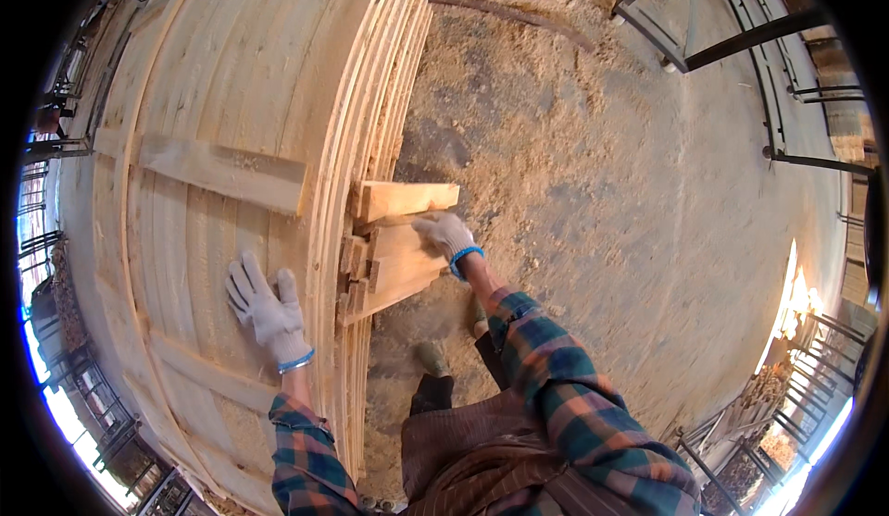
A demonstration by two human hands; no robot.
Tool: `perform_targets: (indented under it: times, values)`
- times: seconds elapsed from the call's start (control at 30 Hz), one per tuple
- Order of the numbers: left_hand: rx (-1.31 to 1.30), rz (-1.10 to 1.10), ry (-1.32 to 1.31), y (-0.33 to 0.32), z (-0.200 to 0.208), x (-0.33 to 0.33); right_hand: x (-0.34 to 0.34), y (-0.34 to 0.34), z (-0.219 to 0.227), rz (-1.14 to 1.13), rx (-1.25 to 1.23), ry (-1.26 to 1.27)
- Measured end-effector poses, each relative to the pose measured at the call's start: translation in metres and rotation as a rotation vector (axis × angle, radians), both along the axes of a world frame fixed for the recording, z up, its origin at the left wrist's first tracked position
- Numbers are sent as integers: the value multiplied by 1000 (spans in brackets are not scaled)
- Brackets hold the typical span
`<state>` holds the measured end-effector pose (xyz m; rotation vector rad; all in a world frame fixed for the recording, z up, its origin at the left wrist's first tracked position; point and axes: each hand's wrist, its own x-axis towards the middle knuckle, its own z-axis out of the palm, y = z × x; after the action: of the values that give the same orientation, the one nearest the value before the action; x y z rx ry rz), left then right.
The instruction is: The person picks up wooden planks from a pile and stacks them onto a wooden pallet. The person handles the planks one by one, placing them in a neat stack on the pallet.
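My left hand [268, 310], in a white knit glove with a blue cuff, lies flat with fingers spread on the top wooden panel [208, 257]. The panel is made of pale planks joined side by side with cross battens, and it tops a stack of similar panels. At the stack's right side, short pieces of wood jut out. My right hand [446, 236], gloved the same way, has its fingers bent over the upper edge of a wooden board [403, 261] there. A wooden block [409, 199] sits just beyond that hand.
Sawdust [556, 146] covers much of the concrete floor [676, 248] to the right. Dark metal frames [685, 53] stand at the far right. A cross batten [222, 172] lies on the panel beyond my left hand. My shoes [431, 359] are below the jutting pieces.
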<state>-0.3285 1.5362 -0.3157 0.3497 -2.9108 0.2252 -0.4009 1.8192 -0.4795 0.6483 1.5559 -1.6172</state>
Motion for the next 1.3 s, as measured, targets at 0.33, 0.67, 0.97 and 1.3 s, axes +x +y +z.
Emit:
perform_targets:
  times: [0.33, 0.67, 0.97, 1.3]
  values:
    - [-23, 31, -53, 1, 5, 0, -24, -47, 19, 446, 397, 463]
    - [-40, -5, -90, 7, 15, -4, -47, -17, -30, 917, 528, 808]
    - [16, 8, -72, 3, 16, -10, -85, 15, 27, 1276, 576, 700]
    - [-31, 32, -108, 6, 15, -7, -77, 30, 12, 1140, 771, 694]
